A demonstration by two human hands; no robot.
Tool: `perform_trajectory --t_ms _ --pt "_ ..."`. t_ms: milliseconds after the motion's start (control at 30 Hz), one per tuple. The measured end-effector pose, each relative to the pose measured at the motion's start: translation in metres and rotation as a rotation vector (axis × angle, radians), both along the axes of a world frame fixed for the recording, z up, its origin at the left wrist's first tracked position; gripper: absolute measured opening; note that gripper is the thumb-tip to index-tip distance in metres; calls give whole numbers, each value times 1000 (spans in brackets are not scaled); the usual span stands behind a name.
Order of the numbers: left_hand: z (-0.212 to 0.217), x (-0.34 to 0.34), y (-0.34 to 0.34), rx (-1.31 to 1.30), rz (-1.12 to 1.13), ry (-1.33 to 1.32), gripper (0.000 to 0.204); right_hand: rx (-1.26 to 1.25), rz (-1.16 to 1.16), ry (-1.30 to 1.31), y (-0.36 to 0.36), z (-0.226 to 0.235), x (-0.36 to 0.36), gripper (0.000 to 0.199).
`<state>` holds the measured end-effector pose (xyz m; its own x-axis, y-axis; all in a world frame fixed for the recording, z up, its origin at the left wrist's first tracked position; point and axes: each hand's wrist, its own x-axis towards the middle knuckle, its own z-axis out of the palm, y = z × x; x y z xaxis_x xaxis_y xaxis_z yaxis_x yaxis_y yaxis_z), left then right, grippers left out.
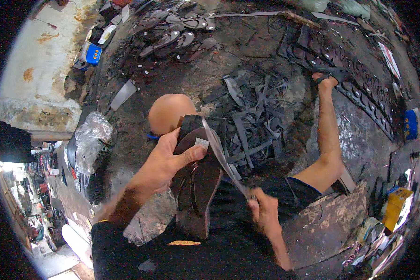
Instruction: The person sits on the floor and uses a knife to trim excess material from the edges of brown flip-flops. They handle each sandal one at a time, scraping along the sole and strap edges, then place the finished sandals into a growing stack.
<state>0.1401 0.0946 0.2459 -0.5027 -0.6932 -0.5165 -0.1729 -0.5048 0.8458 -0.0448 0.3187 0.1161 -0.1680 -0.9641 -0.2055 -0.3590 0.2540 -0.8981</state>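
My left hand (165,161) grips a dark brown flip-flop (193,200) with its thumb on the footbed, beside a small white label (201,142). The flip-flop stands steeply above my lap, its toe end away from me. Dark sheet material (217,128) juts out past the sole around the toe. In my right hand (264,212), fingers closed, is a long, thin, grey blade that looks like a knife (221,161). The blade runs along the right edge of the sole up to the toe. My fingers partly hide its handle.
Grey offcut strips (254,121) lie heaped beyond my lap. Several finished-looking flip-flops (172,35) are piled at the far left, and dark cut-out sheets (354,88) lie at the right. My knee (172,112) and foot (325,80) flank the strips. Clear plastic (93,137) sits at left.
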Motion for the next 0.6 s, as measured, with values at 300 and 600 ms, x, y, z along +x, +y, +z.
perform_trajectory --t_ms 300,600 --pt "4 -3 -26 -106 -234 -210 47 4 311 67 -137 52 -51 33" --pt "7 -17 -36 -90 -344 -233 47 -38 593 15 -196 90 -85 57"
